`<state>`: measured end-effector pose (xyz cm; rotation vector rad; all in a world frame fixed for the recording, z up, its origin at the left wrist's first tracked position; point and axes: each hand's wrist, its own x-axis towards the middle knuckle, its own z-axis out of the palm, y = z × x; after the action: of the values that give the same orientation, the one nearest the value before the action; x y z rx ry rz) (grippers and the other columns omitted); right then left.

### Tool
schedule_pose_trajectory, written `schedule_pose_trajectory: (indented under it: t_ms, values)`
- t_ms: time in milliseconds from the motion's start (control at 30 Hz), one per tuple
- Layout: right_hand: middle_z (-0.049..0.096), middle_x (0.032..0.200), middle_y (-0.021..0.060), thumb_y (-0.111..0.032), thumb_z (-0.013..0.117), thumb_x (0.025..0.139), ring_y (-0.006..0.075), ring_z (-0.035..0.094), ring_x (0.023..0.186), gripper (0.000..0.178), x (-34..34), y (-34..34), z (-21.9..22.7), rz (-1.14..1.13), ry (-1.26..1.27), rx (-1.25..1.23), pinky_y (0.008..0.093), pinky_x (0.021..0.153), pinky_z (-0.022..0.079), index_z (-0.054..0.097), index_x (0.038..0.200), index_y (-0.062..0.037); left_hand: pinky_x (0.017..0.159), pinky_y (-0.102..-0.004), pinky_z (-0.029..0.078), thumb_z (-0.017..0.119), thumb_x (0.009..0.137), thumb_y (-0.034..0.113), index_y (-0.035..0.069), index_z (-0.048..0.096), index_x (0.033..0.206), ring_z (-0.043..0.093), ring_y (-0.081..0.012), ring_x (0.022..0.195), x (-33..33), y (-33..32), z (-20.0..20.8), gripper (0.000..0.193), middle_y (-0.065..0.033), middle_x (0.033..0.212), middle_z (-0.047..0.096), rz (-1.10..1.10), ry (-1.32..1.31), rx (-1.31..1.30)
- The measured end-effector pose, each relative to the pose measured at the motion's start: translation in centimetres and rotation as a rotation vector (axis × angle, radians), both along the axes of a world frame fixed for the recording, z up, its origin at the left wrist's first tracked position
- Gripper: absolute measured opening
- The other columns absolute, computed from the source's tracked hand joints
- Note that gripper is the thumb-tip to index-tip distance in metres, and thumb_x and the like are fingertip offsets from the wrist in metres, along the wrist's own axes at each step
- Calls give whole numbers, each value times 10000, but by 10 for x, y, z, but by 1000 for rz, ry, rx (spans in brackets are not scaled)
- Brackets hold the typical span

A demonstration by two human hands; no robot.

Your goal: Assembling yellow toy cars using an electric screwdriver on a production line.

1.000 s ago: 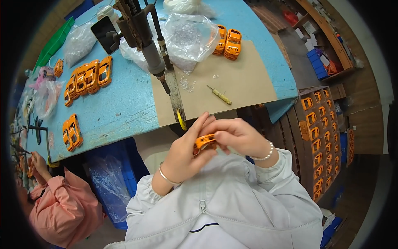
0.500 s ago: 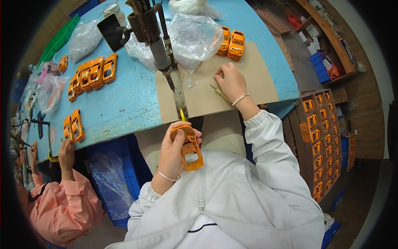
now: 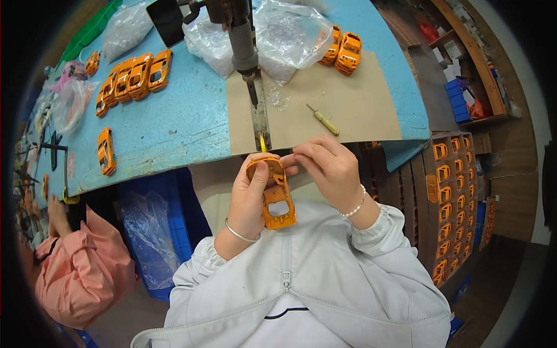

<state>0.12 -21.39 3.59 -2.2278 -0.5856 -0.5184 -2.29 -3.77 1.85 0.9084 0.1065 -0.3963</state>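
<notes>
My left hand (image 3: pixel 248 188) is closed round an orange toy car body (image 3: pixel 280 203), its hollow underside facing up, held over my lap just off the table's front edge. Beside the car's upper end, my right hand (image 3: pixel 332 171) has thumb and forefinger pinched together; whatever may be between the fingertips is too small to make out. On the brown board (image 3: pixel 371 116) lies a small yellowish screwdriver-like tool (image 3: pixel 324 120). Little clear pieces (image 3: pixel 278 100) are scattered beside the metal arm (image 3: pixel 260 119) of a bench press (image 3: pixel 243 46).
More orange car bodies stand on the blue table (image 3: pixel 191 116), in a row (image 3: pixel 134 75) at left and a pair (image 3: pixel 348 53) at back right. Clear plastic bags (image 3: pixel 284 35) lie behind the press. A rack of car bodies (image 3: pixel 444 191) stands at right. A co-worker's pink sleeve (image 3: pixel 87 261) is at left.
My right hand has moved from the board beside the loose clear pieces down to the car body in my left hand. The co-worker's hand has drawn away from the cars at left.
</notes>
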Motion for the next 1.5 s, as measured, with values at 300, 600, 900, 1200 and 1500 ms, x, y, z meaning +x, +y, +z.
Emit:
schedule_pose_trajectory:
  t_ms: [300, 600, 900, 1200, 1500]
  values:
    - [612, 799, 69, -17, 706, 771, 214, 607, 643, 124, -4, 2, 0, -42, -59, 2, 294, 546, 493, 692, 889, -53, 771, -297, 541, 496, 996, 380, 66, 509, 1119, 641, -213, 1011, -4, 3, 5, 338, -175, 1229, 611, 3, 49, -147]
    - [619, 877, 93, 52, 681, 798, 103, 547, 591, 127, -21, 2, 24, 155, 732, 877, 203, 515, 446, 705, 916, 11, 696, -308, 555, 680, 875, 273, 63, 493, 1082, 685, -235, 820, -1, 20, 0, 350, -177, 1040, 672, 8, -733, 162]
    - [576, 906, 76, 48, 686, 763, 75, 498, 591, 96, -35, 11, 27, 421, 800, 851, 190, 493, 399, 723, 845, 15, 519, -279, 508, 862, 673, 203, 90, 511, 1022, 683, -230, 671, 8, 26, 13, 507, -69, 795, 682, 36, -1241, 483]
    - [558, 899, 60, 45, 719, 734, 81, 518, 649, 71, -26, 3, 47, 434, 1131, 793, 196, 522, 417, 718, 800, 19, 502, -278, 494, 860, 673, 247, 95, 511, 1029, 673, -223, 653, 6, 28, 14, 521, -45, 760, 661, -1, -1289, 544]
    - [534, 898, 1, -18, 737, 784, 76, 526, 768, 236, -6, -8, 0, 742, 1542, 818, 212, 666, 453, 529, 892, -49, 521, -266, 505, 795, 665, 133, 125, 651, 906, 647, -203, 634, 2, 22, 23, 281, -35, 760, 653, -21, -1533, 853]
